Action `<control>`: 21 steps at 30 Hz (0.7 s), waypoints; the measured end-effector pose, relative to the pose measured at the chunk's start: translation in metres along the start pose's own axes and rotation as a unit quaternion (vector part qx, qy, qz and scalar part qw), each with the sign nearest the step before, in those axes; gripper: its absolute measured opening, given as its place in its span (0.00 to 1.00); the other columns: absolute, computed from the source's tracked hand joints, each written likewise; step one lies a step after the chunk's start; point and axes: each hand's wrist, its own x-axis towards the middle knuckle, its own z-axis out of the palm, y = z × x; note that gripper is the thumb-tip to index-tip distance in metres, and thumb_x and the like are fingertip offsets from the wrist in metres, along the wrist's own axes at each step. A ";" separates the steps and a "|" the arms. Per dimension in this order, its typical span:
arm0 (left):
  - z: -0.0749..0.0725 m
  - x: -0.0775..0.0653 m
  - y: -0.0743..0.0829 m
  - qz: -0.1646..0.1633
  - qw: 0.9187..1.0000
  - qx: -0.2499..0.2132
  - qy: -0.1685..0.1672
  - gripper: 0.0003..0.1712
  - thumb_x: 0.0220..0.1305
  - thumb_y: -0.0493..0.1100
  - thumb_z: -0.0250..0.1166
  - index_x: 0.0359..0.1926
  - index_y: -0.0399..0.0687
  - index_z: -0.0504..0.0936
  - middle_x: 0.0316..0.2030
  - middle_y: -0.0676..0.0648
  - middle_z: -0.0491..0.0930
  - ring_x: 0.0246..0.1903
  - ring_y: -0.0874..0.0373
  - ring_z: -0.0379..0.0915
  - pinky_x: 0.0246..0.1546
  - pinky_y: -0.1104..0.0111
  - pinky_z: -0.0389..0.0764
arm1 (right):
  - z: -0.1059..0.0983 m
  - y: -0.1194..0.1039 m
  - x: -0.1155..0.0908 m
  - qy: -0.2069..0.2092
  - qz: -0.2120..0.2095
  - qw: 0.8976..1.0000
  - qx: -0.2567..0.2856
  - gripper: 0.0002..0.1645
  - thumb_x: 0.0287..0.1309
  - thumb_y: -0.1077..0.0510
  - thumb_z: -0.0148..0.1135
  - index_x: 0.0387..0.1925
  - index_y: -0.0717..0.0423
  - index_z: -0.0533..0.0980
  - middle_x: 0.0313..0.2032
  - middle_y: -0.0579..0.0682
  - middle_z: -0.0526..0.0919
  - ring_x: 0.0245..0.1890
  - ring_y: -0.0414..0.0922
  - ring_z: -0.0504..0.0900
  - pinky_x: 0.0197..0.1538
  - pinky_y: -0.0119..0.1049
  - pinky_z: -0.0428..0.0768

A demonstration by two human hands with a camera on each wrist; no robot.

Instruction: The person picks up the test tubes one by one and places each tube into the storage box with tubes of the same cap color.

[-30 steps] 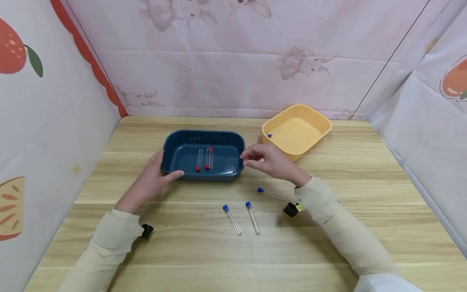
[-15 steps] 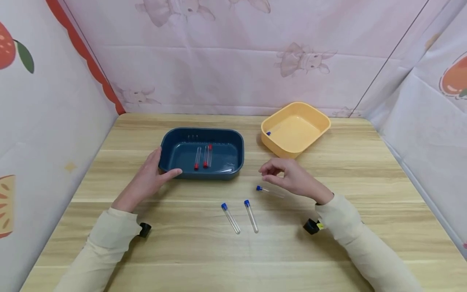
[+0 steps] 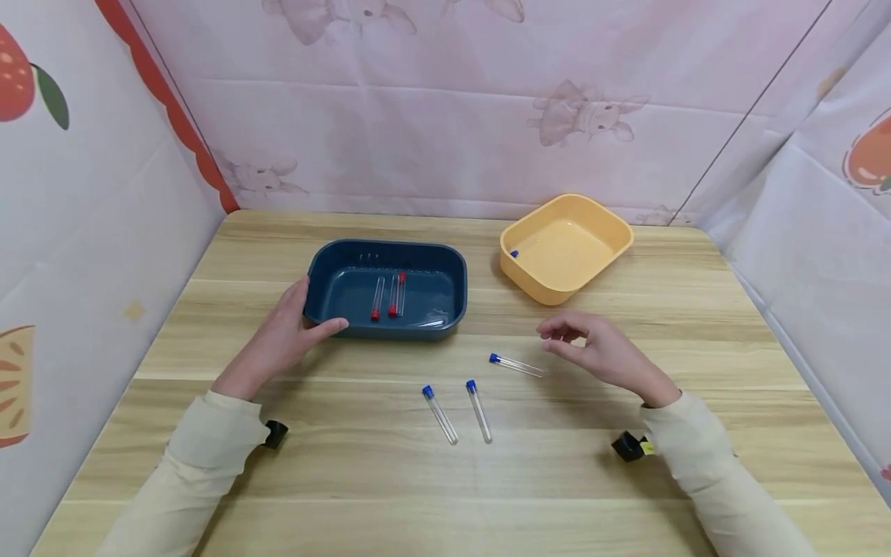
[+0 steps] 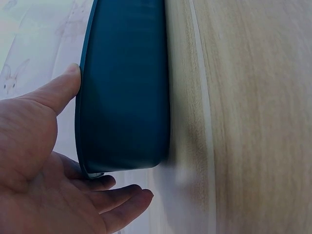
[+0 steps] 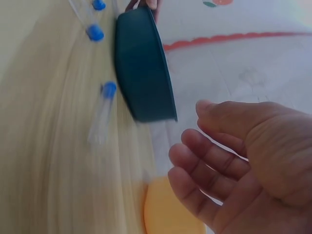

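Observation:
My left hand (image 3: 278, 340) touches the near left corner of the dark blue tray (image 3: 397, 334), thumb on the rim and loosely extended fingers around the outside. Inside that tray lie three clear test tubes with red caps (image 3: 376, 300). Free of any object, my right hand (image 3: 602, 348) hovers over the wood with relaxed, bent fingers. Just left of it lies a blue-capped test tube (image 3: 517, 365). Nearer the front are two more blue-capped tubes, the left one (image 3: 442, 416) and the right one (image 3: 479, 412). The right wrist view shows an empty palm (image 5: 263, 180).
A yellow tray (image 3: 532, 280) stands angled at the back right, with a blue cap (image 3: 514, 254) visible in its left corner. Printed cloth walls (image 3: 452, 147) enclose the wooden table (image 3: 390, 495) at the back and sides.
My right hand has drawn away from the dark blue tray's right edge, moving right and toward me past the loose tube. My left hand and the tubes stay in place.

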 end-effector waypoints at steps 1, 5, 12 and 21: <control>0.000 0.000 0.000 -0.001 1.000 0.001 0.000 0.66 0.69 0.67 0.63 0.81 0.38 0.29 0.81 0.31 0.34 0.77 0.29 0.40 0.70 0.34 0.54 | -0.003 0.002 -0.002 0.002 0.009 1.000 -0.003 0.11 0.65 0.65 0.70 0.48 0.60 0.84 0.43 0.51 0.88 0.40 0.41 0.82 0.45 0.34 0.82; 0.000 -0.001 0.001 -0.004 1.000 0.003 -0.001 0.66 0.70 0.68 0.63 0.81 0.38 0.29 0.81 0.31 0.34 0.77 0.29 0.40 0.70 0.34 0.54 | -0.013 0.011 -0.012 0.018 0.025 0.999 -0.010 0.10 0.67 0.64 0.68 0.49 0.60 0.84 0.44 0.51 0.87 0.40 0.41 0.82 0.45 0.31 0.82; 0.000 -0.001 0.001 -0.003 1.000 0.003 0.000 0.66 0.70 0.67 0.63 0.81 0.37 0.29 0.81 0.31 0.34 0.77 0.29 0.39 0.70 0.34 0.53 | -0.034 0.021 -0.025 0.063 0.014 0.997 -0.030 0.11 0.65 0.69 0.68 0.48 0.60 0.84 0.43 0.54 0.88 0.40 0.37 0.82 0.44 0.24 0.80; 0.000 -0.001 0.002 -0.006 1.000 0.004 -0.001 0.66 0.70 0.67 0.63 0.81 0.37 0.30 0.81 0.31 0.35 0.77 0.29 0.39 0.70 0.34 0.54 | -0.051 0.044 -0.036 0.091 0.047 0.993 -0.051 0.12 0.64 0.68 0.69 0.49 0.61 0.84 0.45 0.56 0.88 0.40 0.33 0.81 0.42 0.20 0.77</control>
